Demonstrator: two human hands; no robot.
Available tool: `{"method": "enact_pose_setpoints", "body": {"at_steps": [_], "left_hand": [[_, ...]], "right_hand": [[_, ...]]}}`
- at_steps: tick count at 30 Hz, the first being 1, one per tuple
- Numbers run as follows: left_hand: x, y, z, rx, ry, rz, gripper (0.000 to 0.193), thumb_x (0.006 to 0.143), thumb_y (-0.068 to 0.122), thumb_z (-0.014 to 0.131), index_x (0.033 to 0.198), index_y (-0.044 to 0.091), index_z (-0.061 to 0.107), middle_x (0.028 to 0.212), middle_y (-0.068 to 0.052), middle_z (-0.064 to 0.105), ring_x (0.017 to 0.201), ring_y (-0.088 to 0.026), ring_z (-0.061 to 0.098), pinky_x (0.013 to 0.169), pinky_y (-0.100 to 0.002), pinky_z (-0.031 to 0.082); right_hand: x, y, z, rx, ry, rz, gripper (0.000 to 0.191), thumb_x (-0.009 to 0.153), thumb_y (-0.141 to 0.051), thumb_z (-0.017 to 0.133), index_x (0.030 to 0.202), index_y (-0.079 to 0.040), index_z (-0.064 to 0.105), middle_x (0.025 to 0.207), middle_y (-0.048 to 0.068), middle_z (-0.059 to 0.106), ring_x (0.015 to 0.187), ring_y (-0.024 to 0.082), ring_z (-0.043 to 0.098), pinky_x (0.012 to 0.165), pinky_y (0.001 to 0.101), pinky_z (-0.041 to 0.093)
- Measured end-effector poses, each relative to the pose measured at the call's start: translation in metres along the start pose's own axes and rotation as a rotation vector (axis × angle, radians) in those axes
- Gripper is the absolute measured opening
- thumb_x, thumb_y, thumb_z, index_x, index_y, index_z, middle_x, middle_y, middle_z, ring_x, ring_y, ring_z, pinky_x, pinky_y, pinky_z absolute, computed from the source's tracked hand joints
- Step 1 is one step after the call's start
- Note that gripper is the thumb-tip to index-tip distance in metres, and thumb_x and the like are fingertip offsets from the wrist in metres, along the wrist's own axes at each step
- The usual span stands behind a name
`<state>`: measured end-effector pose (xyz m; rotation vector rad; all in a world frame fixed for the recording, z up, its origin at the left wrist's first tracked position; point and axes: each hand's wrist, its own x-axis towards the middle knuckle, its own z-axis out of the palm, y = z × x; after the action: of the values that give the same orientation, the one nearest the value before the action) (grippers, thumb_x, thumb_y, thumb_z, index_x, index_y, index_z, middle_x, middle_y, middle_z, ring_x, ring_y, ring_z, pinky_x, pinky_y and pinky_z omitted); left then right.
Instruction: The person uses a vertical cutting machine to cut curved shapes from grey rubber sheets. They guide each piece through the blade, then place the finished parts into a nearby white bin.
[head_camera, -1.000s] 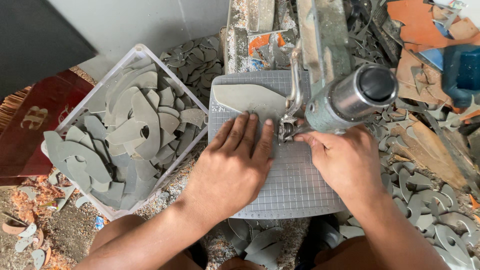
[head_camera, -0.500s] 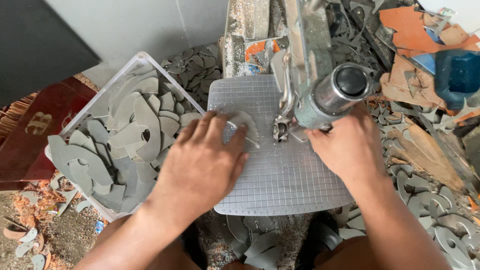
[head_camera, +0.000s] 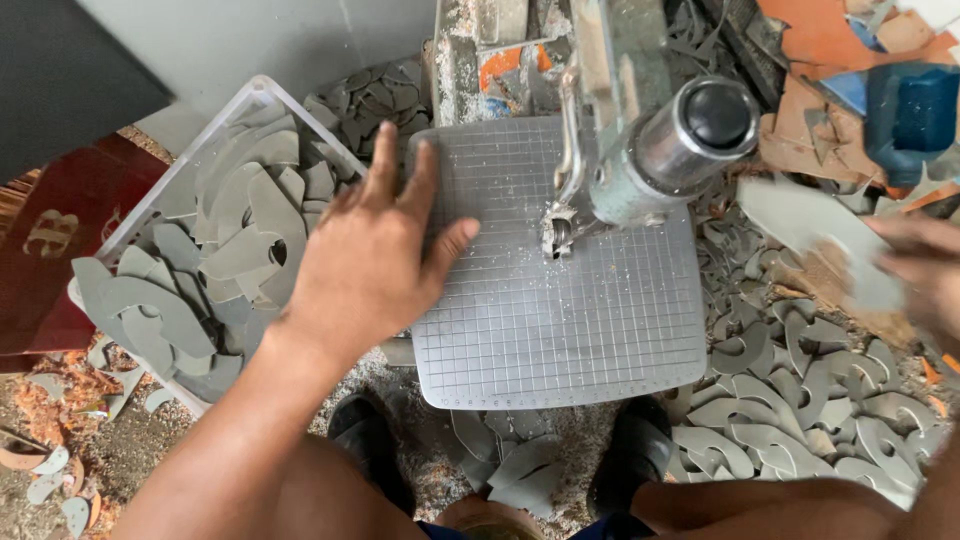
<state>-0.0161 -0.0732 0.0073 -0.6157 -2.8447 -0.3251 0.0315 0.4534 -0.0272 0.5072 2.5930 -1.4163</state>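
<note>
Left hand (head_camera: 375, 250): open, fingers spread, holding nothing, above the clear plastic bin of grey cut pieces (head_camera: 215, 250) | Right hand (head_camera: 925, 270): blurred, grips a flat grey sheet offcut (head_camera: 815, 230) by its edge | You'll find it light, thin, probably stiff; hold edges.

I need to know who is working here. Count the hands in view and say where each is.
2. The left hand hovers open at the left edge of the gridded saw table. The right hand, blurred at the right frame edge, holds a grey cut piece. None seems hidden.
</note>
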Motion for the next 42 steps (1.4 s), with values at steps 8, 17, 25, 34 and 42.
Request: {"method": "enact_pose_setpoints", "body": {"at_steps": [8, 17, 25, 34, 42], "left_hand": [[-0.008, 0.017, 0.004, -0.226, -0.057, -0.074, 0.08, 0.101, 0.041, 0.055, 0.157, -0.005, 0.022, 0.148, -0.051, 0.033, 0.083, -0.053, 0.071, 0.068, -0.05, 0.062], [-0.006, 0.019, -0.001, -0.227, -0.061, -0.048, 0.076, 0.105, 0.038, 0.052, 0.159, -0.002, 0.017, 0.144, -0.055, 0.03, 0.069, -0.051, 0.072, 0.054, -0.047, 0.062], [-0.007, 0.014, 0.002, -0.299, -0.087, -0.063, 0.071, 0.105, 0.035, 0.051, 0.159, -0.001, 0.021, 0.147, -0.054, 0.03, 0.07, -0.049, 0.073, 0.056, -0.045, 0.063], [-0.011, 0.012, -0.002, -0.305, -0.051, -0.064, 0.071, 0.104, 0.036, 0.053, 0.159, 0.002, 0.024, 0.148, -0.052, 0.03, 0.077, -0.054, 0.071, 0.063, -0.05, 0.063], [-0.018, 0.011, -0.002, -0.046, 0.218, 0.049, 0.06, 0.101, 0.038, 0.06, 0.146, -0.001, 0.049, 0.148, -0.043, 0.04, 0.127, -0.051, 0.059, 0.108, -0.056, 0.047]], "right_hand": [[-0.046, 0.104, -0.015, -1.006, -0.203, 0.515, 0.052, 0.093, -0.032, 0.069, 0.139, -0.009, 0.062, 0.128, 0.012, 0.064, 0.109, 0.026, 0.06, 0.089, 0.0411, 0.048], [-0.085, 0.079, 0.28, -0.822, -0.708, -0.171, 0.062, 0.093, -0.055, 0.069, 0.134, -0.009, 0.061, 0.139, 0.018, 0.058, 0.125, 0.037, 0.057, 0.102, 0.0509, 0.046], [-0.112, -0.002, 0.389, -0.555, -0.37, 0.38, 0.084, 0.08, -0.05, 0.078, 0.143, -0.006, 0.044, 0.131, 0.016, 0.058, 0.111, 0.03, 0.063, 0.096, 0.043, 0.057], [-0.051, 0.043, 0.265, -0.677, -0.467, 0.109, 0.036, 0.094, -0.015, 0.055, 0.126, -0.008, 0.069, 0.124, 0.016, 0.074, 0.115, 0.03, 0.071, 0.105, 0.0444, 0.055], [-0.03, -0.001, 0.043, -1.18, -0.221, -0.074, 0.044, 0.077, -0.011, 0.065, 0.121, -0.012, 0.072, 0.112, 0.018, 0.076, 0.102, 0.034, 0.074, 0.091, 0.0477, 0.059]]}}
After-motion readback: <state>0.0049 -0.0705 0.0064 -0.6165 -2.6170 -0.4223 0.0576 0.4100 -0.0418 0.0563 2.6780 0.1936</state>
